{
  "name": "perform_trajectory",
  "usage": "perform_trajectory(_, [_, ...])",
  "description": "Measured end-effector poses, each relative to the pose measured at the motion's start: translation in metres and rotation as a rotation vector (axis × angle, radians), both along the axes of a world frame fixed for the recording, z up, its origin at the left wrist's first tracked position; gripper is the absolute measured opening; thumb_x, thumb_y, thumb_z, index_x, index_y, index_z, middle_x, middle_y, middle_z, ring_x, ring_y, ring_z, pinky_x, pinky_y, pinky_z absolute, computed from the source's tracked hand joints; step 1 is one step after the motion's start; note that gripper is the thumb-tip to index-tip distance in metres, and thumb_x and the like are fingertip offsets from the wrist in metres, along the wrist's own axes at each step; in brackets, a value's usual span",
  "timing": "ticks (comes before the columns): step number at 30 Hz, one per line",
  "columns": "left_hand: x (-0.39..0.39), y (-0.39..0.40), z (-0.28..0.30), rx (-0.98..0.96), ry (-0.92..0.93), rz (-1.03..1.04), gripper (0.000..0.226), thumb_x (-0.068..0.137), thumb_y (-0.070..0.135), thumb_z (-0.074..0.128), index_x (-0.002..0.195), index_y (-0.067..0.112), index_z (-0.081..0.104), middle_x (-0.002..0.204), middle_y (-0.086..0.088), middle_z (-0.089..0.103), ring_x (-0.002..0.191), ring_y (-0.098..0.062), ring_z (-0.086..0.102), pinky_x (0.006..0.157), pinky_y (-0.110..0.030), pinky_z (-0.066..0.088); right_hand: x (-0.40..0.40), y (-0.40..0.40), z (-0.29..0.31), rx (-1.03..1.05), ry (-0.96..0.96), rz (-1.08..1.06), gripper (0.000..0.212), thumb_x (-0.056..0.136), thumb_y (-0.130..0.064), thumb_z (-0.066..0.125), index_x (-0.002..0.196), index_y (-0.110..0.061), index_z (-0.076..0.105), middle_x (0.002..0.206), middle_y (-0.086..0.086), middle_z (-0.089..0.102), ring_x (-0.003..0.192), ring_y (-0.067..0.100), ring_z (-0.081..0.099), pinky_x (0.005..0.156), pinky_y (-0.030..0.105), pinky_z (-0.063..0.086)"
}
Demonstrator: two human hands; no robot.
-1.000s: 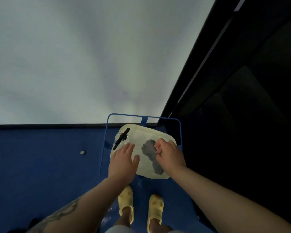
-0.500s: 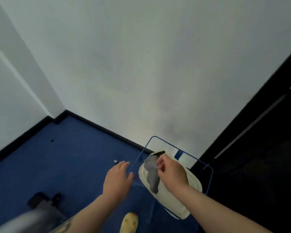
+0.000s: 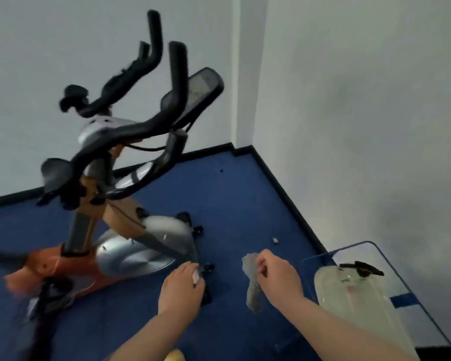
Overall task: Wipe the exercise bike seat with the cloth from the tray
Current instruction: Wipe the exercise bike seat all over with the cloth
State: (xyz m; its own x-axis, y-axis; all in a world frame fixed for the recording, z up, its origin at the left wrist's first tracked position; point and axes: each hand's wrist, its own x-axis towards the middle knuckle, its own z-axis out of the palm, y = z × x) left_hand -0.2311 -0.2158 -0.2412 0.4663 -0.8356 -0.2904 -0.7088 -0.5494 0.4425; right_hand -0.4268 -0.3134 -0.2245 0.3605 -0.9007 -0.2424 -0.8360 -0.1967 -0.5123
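Note:
The exercise bike (image 3: pixel 115 220), orange and silver with black handlebars, stands at left on the blue floor. Its black seat (image 3: pixel 55 175) sits on a dark post at the left side. My right hand (image 3: pixel 279 280) is shut on the grey cloth (image 3: pixel 253 290), which hangs down from my fingers in mid-air, well to the right of and below the seat. My left hand (image 3: pixel 180 287) is beside it, holding nothing, fingers loosely curled, in front of the bike's base. The cream tray (image 3: pixel 354 303) lies at lower right.
The tray rests on a blue wire stand (image 3: pixel 370 243) against the white wall, with a black object (image 3: pixel 359 268) at its far end. A console (image 3: pixel 195 95) sits on the handlebars. A small bit of debris (image 3: pixel 274 240) lies on the floor.
My right hand has lifted the grey cloth off the tray and carried it left. The view has swung left, bringing the exercise bike into sight. My left hand has left the tray.

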Motion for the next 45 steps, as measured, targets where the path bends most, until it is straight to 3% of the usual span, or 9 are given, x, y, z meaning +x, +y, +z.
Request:
perform_trajectory(3, [0.043,0.049,0.003,0.006,-0.005,0.170,0.047,0.092,0.035,0.046,0.138,0.022,0.042,0.147,0.003,0.041,0.134,-0.017,0.038,0.112,-0.032,0.029,0.059,0.021,0.007,-0.020,-0.022,0.176,0.009,0.089,-0.018,0.054,0.088,-0.027,0.053,0.085,-0.009,0.064,0.077,0.011,0.060,0.063,0.028,0.048])
perform_trajectory(10, [0.133,0.170,0.021,-0.042,-0.016,0.447,0.048,0.093,0.036,0.043,0.140,0.024,0.039,0.150,0.006,0.035,0.138,-0.014,0.032,0.115,-0.032,0.025,0.204,0.103,0.024,-0.049,-0.049,0.473,0.014,0.088,-0.015,0.053,0.085,-0.028,0.053,0.081,-0.006,0.065,0.073,0.012,0.062,0.062,0.033,0.051])
perform_trajectory(14, [0.193,0.248,0.034,-0.069,-0.036,0.549,0.048,0.093,0.037,0.042,0.140,0.024,0.040,0.150,0.006,0.036,0.138,-0.016,0.033,0.115,-0.033,0.027,0.288,0.164,0.034,-0.036,-0.087,0.519,0.013,0.088,-0.017,0.055,0.082,-0.029,0.053,0.078,-0.008,0.064,0.073,0.011,0.060,0.061,0.032,0.051])
perform_trajectory(24, [0.319,0.392,0.059,-0.079,-0.072,0.715,0.042,0.091,0.034,0.040,0.131,0.024,0.048,0.140,0.007,0.048,0.128,-0.016,0.043,0.110,-0.033,0.032,0.462,0.281,0.063,-0.041,-0.256,0.584,0.015,0.084,-0.017,0.064,0.084,-0.029,0.056,0.079,-0.012,0.064,0.078,0.007,0.062,0.073,0.034,0.056])
perform_trajectory(33, [0.407,0.407,0.070,-0.199,-0.070,0.803,0.041,0.094,0.033,0.043,0.133,0.024,0.046,0.143,0.008,0.043,0.132,-0.014,0.039,0.110,-0.028,0.027,0.580,0.301,0.084,-0.099,-0.345,0.642,0.013,0.085,-0.015,0.067,0.089,-0.025,0.059,0.079,-0.013,0.063,0.079,0.010,0.063,0.071,0.031,0.055])
perform_trajectory(38, [0.489,0.386,0.074,-0.228,-0.085,0.823,0.046,0.093,0.036,0.043,0.138,0.025,0.042,0.150,0.007,0.036,0.138,-0.014,0.032,0.115,-0.033,0.026,0.649,0.287,0.088,-0.122,-0.425,0.640,0.015,0.084,-0.015,0.067,0.086,-0.027,0.059,0.077,-0.013,0.064,0.076,0.010,0.063,0.066,0.033,0.055])
perform_trajectory(45, [0.596,0.340,0.097,-0.306,-0.111,0.827,0.045,0.093,0.034,0.044,0.136,0.025,0.044,0.149,0.006,0.039,0.137,-0.015,0.034,0.114,-0.035,0.027,0.734,0.258,0.099,-0.077,-0.501,0.633,0.017,0.084,-0.012,0.068,0.086,-0.027,0.060,0.078,-0.013,0.064,0.074,0.001,0.060,0.058,0.016,0.043])
